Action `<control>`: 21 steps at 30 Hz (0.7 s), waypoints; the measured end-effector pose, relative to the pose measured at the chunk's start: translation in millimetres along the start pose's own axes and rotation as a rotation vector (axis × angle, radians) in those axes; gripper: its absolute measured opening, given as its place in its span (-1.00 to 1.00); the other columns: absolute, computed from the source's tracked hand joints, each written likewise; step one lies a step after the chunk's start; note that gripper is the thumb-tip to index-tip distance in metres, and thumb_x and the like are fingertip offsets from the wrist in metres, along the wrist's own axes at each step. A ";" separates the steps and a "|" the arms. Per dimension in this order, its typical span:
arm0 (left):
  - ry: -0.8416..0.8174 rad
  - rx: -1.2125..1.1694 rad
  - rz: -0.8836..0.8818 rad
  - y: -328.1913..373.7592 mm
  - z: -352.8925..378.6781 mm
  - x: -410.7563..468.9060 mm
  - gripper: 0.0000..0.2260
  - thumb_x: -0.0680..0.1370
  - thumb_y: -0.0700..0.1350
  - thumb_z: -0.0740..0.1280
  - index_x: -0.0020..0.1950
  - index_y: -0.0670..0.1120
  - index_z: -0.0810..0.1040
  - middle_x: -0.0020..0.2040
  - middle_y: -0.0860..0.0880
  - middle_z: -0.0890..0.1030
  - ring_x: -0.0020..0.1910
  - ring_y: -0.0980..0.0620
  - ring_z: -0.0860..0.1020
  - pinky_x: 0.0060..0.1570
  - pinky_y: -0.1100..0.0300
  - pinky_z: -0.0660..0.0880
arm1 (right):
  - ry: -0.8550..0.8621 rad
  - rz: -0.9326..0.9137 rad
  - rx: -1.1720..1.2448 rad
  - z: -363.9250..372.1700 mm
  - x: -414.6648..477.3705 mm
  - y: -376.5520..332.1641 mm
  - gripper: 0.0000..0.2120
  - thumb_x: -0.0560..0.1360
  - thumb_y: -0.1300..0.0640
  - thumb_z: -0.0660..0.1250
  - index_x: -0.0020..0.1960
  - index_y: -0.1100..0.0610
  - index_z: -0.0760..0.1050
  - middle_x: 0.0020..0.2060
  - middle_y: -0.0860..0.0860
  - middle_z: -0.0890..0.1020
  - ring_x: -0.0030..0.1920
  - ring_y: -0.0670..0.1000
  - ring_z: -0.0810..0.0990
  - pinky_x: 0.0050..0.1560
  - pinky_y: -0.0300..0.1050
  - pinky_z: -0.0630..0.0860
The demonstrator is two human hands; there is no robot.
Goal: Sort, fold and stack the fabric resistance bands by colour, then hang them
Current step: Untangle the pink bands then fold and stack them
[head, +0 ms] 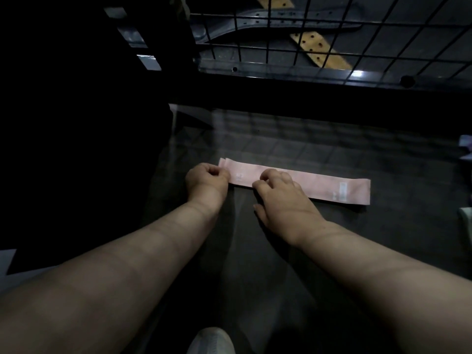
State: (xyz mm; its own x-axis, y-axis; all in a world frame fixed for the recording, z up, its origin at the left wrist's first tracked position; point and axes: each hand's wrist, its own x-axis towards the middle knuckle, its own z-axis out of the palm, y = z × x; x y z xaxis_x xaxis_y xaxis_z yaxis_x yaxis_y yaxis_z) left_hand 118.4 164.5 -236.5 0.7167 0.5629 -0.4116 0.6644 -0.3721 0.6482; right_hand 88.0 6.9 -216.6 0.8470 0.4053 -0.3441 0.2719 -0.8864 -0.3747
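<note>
We are pinching the left end of the pink band (319, 186) with the curled fingers of our left hand (205, 178); our right hand (281, 198) is clamping its near edge mid-length. It is lying flat on the table (319, 251).

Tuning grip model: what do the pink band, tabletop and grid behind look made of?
Pink band: matte fabric; flat, soft layered edges, pale label. Tabletop: dark and glossy, maybe glass; it mirrors the grid. Grid: thin dark bars, probably coated metal wire.
</note>
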 end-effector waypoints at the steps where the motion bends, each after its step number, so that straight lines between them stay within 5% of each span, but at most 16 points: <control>1: -0.009 0.025 -0.002 0.9 -0.2 1.6 -0.88 0.48 -0.08 0.44 -0.24 -0.04 0.57 -0.21 -0.10 0.67 -0.20 -0.13 0.66 -0.12 0.05 0.64 | -0.001 0.003 0.000 0.3 0.5 -0.6 -0.61 0.56 -0.02 0.29 0.33 0.08 0.39 0.36 0.04 0.31 0.35 0.10 0.28 0.34 -0.03 0.29; 5: -0.033 0.041 -0.054 5.5 1.8 4.7 -0.89 0.47 -0.09 0.48 -0.13 -0.08 0.59 -0.06 -0.14 0.68 -0.09 -0.14 0.66 0.02 0.02 0.62 | -0.007 0.013 0.001 -0.2 1.3 -1.0 -0.60 0.56 -0.02 0.29 0.34 0.08 0.38 0.36 0.04 0.30 0.36 0.10 0.27 0.35 -0.02 0.29; 11: -0.016 -0.015 -0.120 9.4 6.1 4.7 -0.77 0.46 -0.16 0.48 -0.30 -0.03 0.46 -0.08 -0.15 0.67 -0.09 -0.16 0.66 0.01 -0.01 0.62 | -0.006 0.011 0.005 -0.3 1.1 -2.4 -0.61 0.55 -0.02 0.29 0.34 0.09 0.39 0.35 0.04 0.31 0.35 0.10 0.27 0.34 -0.02 0.30; 21: -0.013 0.112 0.115 1.3 1.8 -4.1 -0.73 0.44 0.07 0.48 -0.28 0.01 0.44 -0.24 0.03 0.59 -0.23 -0.04 0.61 -0.13 0.13 0.59 | 0.000 -0.001 0.003 0.5 0.7 -1.3 -0.61 0.56 -0.01 0.29 0.33 0.09 0.38 0.35 0.05 0.30 0.35 0.10 0.27 0.35 -0.02 0.30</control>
State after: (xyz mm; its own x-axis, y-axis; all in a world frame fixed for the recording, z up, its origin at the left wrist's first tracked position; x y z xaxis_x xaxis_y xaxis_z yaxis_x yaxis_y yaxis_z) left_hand 116.7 160.4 -235.1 0.7918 0.5025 -0.3472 0.5965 -0.5139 0.6165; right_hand 87.9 8.5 -216.8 0.8467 0.4058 -0.3442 0.2711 -0.8855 -0.3774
